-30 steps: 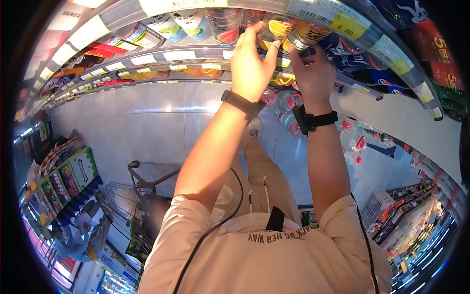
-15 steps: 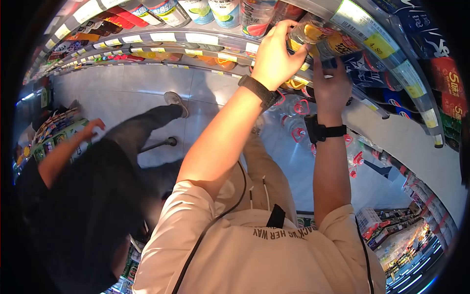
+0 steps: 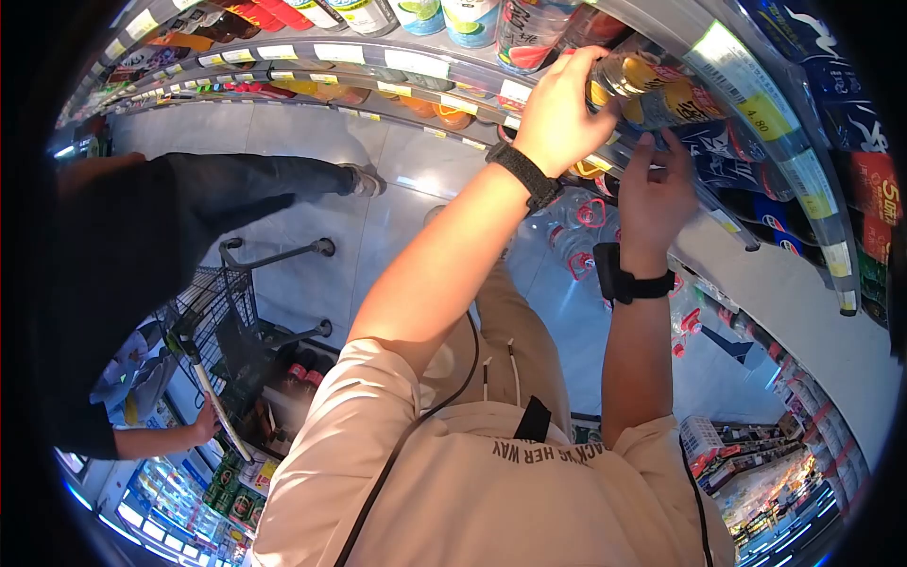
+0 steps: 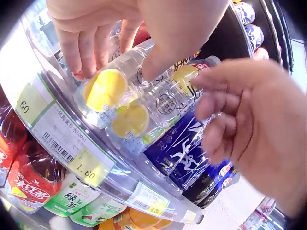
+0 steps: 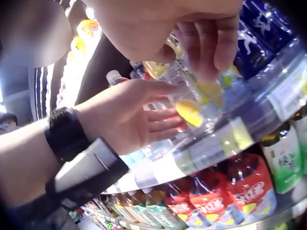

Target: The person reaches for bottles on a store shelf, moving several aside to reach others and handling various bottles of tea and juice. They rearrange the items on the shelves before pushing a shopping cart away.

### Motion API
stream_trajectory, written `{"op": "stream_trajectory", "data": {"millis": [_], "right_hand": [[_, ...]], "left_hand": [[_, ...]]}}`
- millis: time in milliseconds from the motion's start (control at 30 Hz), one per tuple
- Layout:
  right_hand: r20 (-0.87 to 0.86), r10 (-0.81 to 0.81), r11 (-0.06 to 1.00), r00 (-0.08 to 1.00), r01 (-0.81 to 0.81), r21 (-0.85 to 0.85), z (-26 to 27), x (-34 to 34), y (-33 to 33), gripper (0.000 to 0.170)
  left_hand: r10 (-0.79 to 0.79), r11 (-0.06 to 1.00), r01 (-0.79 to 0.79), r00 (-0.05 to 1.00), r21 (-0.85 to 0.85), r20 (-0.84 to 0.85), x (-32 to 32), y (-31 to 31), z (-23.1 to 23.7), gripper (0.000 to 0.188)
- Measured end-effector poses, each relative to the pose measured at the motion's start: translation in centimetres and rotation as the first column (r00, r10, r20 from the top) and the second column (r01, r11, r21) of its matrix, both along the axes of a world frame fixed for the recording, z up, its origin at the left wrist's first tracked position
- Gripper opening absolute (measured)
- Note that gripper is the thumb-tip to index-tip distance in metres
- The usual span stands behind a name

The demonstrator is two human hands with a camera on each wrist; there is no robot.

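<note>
Two clear bottles with lemon labels stand side by side on the shelf. My left hand [image 3: 564, 115] [image 4: 136, 36] spans the left lemon bottle [image 3: 624, 76] [image 4: 106, 90], its fingers on one side and thumb on the other. Beside the right lemon bottle [image 3: 682, 102] [image 4: 132, 119], my right hand [image 3: 658, 200] [image 4: 256, 120] has its fingers loosely bent and holds nothing; whether a fingertip touches that bottle I cannot tell. In the right wrist view, the right hand [image 5: 177, 36] partly covers the bottles, with the left hand [image 5: 127, 112] beyond.
Blue-labelled bottles [image 4: 180, 153] adjoin the lemon ones. A price rail [image 4: 72, 139] runs along the shelf edge, above red-labelled bottles [image 4: 33, 175]. Large water jugs [image 3: 572, 241] stand on the floor. A person in black [image 3: 123, 283] is at the left with a cart [image 3: 213, 307].
The head view has shifted, so shelf and hands appear farther right. My right hand sits slightly lower from the bottles, its fingers more spread. The person in black has moved, and the cart shows.
</note>
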State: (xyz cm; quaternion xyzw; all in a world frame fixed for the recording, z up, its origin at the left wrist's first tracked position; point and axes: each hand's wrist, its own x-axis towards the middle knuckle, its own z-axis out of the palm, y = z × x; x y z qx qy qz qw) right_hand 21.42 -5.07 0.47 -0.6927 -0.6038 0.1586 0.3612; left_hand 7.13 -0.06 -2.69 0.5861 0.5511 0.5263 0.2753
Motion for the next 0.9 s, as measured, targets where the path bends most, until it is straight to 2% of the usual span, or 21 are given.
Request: {"op": "stream_trajectory", "data": {"millis": [33,133,167,200,233,300,333,400,433,467,500,600,700,767,833,900], "right_hand": [[-0.107,-0.014,0.999,0.994,0.01,-0.034,1.2,-1.0,-0.2,0.038],[-0.246,0.199,0.98,0.949,-0.2,0.02,3.4,-4.0,-0.2,0.028],[-0.109,0.269,0.961,0.957,-0.258,0.102,3.5,-4.4,0.5,0.03],[0.035,0.324,0.929,0.945,-0.325,0.177,3.2,-4.9,2.0,0.033],[0.063,0.336,0.925,0.94,-0.342,0.168,3.4,-5.4,2.6,0.034],[0.116,0.36,0.915,0.926,-0.374,0.15,3.9,-6.4,3.9,0.038],[0.139,0.336,0.913,0.932,-0.358,0.194,4.0,-6.7,4.7,0.037],[0.148,0.326,0.894,0.934,-0.355,0.273,4.7,-7.4,5.7,0.032],[0.228,0.315,0.853,0.921,-0.38,0.357,4.3,-7.4,6.6,0.029],[0.307,0.296,0.803,0.905,-0.409,0.433,3.5,-7.1,7.9,0.027],[0.381,0.269,0.744,0.885,-0.442,0.502,3.1,-6.7,8.6,0.024],[0.677,0.34,0.826,0.653,-0.552,0.118,3.8,-5.6,9.5,0.014],[0.898,-0.091,0.697,0.431,-0.616,0.366,4.9,-6.2,10.3,0.007],[0.917,0.115,0.772,0.383,-0.616,0.16,4.5,-4.5,11.9,0.008],[0.786,0.287,0.892,0.547,-0.453,-0.011,4.9,-4.7,12.9,0.012],[0.717,0.27,0.938,0.642,-0.345,-0.043,4.9,-5.0,13.6,0.012]], "left_hand": [[0.0,1.0,0.0,1.0,0.015,0.013,0.1,-0.2,-0.2,0.053],[-0.001,0.998,-0.001,1.0,0.065,0.022,-0.6,-1.3,-0.6,0.042],[-0.012,0.996,0.009,0.999,0.087,0.035,-1.1,-1.7,-0.5,0.04],[-0.009,1.0,0.008,0.992,0.012,0.124,-1.6,-2.4,0.3,0.032],[0.08,0.996,-0.083,0.992,0.023,0.094,-1.9,-2.5,0.5,0.026],[0.246,0.954,-0.254,0.967,0.161,0.069,-2.7,-2.2,0.8,0.023],[0.318,0.919,-0.309,0.948,0.244,0.002,-3.2,-1.8,0.9,0.032],[0.359,0.892,-0.34,0.933,0.299,-0.008,-4.0,-1.0,1.7,0.038],[0.379,0.876,-0.355,0.925,0.325,-0.01,-4.4,-0.6,2.0,0.042],[0.393,0.865,-0.337,0.916,0.373,-0.085,-5.0,-0.1,1.7,0.054],[0.37,0.878,-0.324,0.927,0.353,-0.067,-5.1,-0.2,2.0,0.056],[0.33,0.891,-0.299,0.943,0.342,-0.034,-5.7,0.3,2.9,0.064],[0.371,0.904,-0.331,0.922,0.271,-0.112,-6.0,0.3,3.3,0.066],[0.34,0.928,-0.31,0.932,0.207,-0.124,-6.3,0.5,3.4,0.072],[0.299,0.947,-0.267,0.937,0.18,-0.183,-7.0,0.9,3.9,0.078],[0.236,0.972,-0.229,0.943,0.058,-0.233,-7.5,0.7,5.0,0.074]]}}
